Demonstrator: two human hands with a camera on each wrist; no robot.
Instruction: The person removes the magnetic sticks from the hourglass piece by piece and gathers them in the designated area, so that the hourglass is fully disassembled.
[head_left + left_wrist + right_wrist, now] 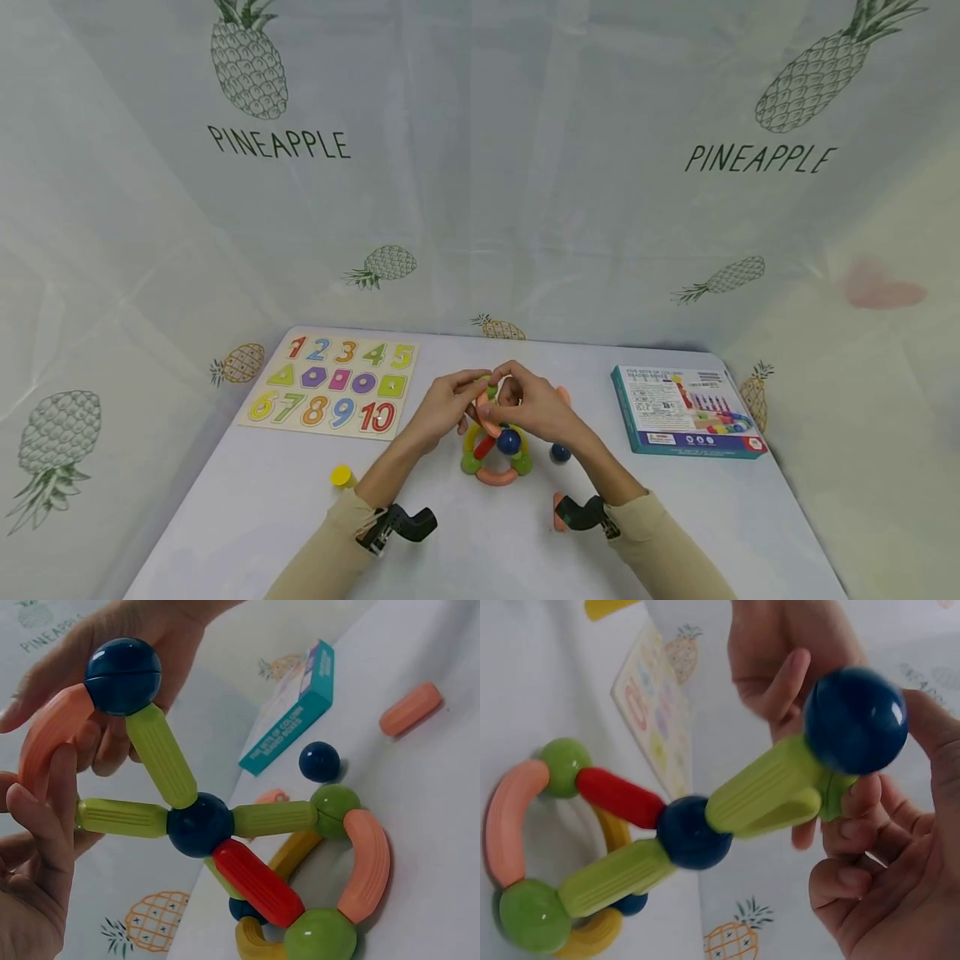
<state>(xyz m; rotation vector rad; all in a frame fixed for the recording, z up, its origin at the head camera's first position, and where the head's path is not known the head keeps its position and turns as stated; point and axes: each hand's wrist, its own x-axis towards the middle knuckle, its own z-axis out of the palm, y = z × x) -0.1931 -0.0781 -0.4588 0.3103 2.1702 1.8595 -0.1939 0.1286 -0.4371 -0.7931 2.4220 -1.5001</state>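
Note:
A ball-and-rod building toy [497,477] stands between my hands, with green balls and curved rods forming its base ring. From its middle blue ball [199,824] run lime rods and a red rod [259,881]. A curved orange rod [49,735] meets an upper blue ball [124,676]. My left hand [442,408] pinches the lower end of that rod, close to the top of a lime rod [124,817]. My right hand [536,407] grips the curved rod from the other side, its fingers beside the upper blue ball [855,720]. Fingers partly hide the toy's top.
A number puzzle board [330,385] lies at the back left, a boxed set [686,412] at the back right. A loose blue ball [319,761] and an orange rod [411,709] lie right of the toy. A yellow piece [342,477] stands beside my left forearm.

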